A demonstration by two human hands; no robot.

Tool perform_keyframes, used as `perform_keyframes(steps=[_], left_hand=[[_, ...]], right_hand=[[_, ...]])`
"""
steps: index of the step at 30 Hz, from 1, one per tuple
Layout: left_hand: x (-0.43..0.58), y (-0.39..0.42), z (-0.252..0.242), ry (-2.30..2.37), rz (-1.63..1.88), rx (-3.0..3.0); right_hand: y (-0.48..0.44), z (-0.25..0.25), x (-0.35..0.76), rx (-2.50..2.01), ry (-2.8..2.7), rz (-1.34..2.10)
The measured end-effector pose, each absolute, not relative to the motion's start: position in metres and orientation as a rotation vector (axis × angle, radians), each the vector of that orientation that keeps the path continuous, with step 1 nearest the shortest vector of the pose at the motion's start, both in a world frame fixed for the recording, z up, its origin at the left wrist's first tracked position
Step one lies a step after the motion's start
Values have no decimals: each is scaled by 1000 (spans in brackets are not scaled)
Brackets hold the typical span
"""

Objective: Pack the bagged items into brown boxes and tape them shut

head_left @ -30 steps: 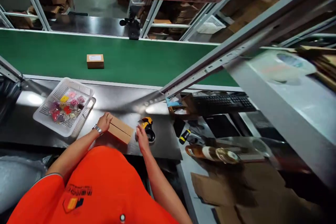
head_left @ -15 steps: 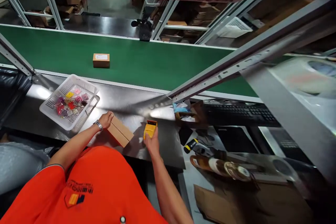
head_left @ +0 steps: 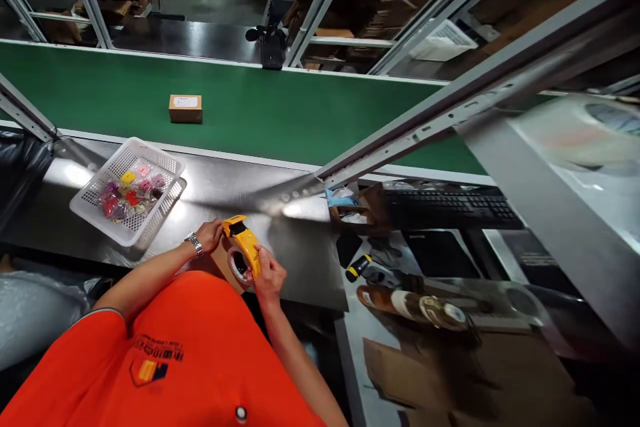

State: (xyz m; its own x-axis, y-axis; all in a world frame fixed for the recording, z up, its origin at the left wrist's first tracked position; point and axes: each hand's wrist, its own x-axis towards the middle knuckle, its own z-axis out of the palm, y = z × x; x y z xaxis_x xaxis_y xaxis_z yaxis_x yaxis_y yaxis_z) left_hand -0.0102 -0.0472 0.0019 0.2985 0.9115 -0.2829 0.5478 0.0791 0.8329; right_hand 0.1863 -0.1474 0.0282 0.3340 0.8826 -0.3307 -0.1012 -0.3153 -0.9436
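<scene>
My right hand (head_left: 269,275) is closed around a yellow tape dispenser (head_left: 246,240), with a roll of tape (head_left: 239,265) showing on its near side. The dispenser's front end is over the far end of a brown cardboard box (head_left: 221,259), close to my left fingers. My left hand (head_left: 209,236), with a metal watch at the wrist, grips that end of the box. Much of the box is hidden behind the dispenser and my shirt.
A white basket (head_left: 127,240) of small colourful packets stands on the metal table (head_left: 305,267), left. Beyond runs a green conveyor belt (head_left: 280,113) carrying a small labelled box (head_left: 185,110). A metal post (head_left: 425,123) slants across the right, near a keyboard (head_left: 450,208) and a tape roll (head_left: 370,297).
My right hand has brought the tape dispenser leftward from beside the box to over it, turning it on the way. My left hand stays at the box.
</scene>
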Motion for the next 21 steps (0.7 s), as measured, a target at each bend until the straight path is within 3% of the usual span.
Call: perform_keyframes(steps=[13, 21], left_hand=[[-29, -31, 30, 1573, 680, 1096], [-21, -47, 51, 1389, 454, 1006]], right_hand=[[-160, 20, 192, -1519, -777, 1117], [-167, 12, 197, -1490, -903, 1084]])
